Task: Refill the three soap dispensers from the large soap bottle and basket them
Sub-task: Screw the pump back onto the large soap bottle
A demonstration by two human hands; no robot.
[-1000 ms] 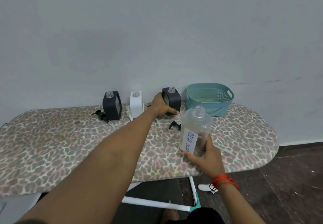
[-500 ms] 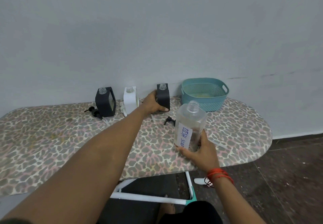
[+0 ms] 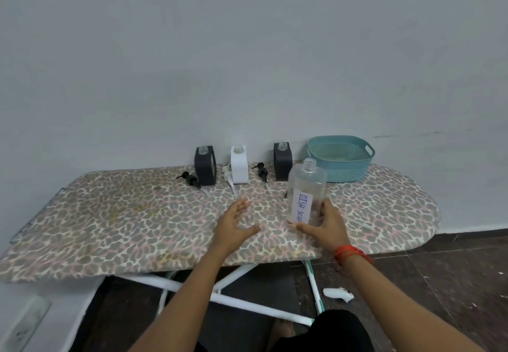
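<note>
head view: our left hand (image 3: 233, 225) hovers open, fingers spread, over the near middle of the bench (image 3: 123, 222). half a second ago it gripped the right dark dispenser (image 3: 282, 164), which now stands free at the back with its neck open. we judge it is set in place and pouring comes next. our right hand (image 3: 327, 225) wraps the large soap bottle (image 3: 306, 189), upright and uncapped, just beside the left hand and in front of that dispenser. the white dispenser (image 3: 239, 164) and left dark dispenser (image 3: 204, 166) stand further left, and the basket (image 3: 346, 171) sits at the back right.
</note>
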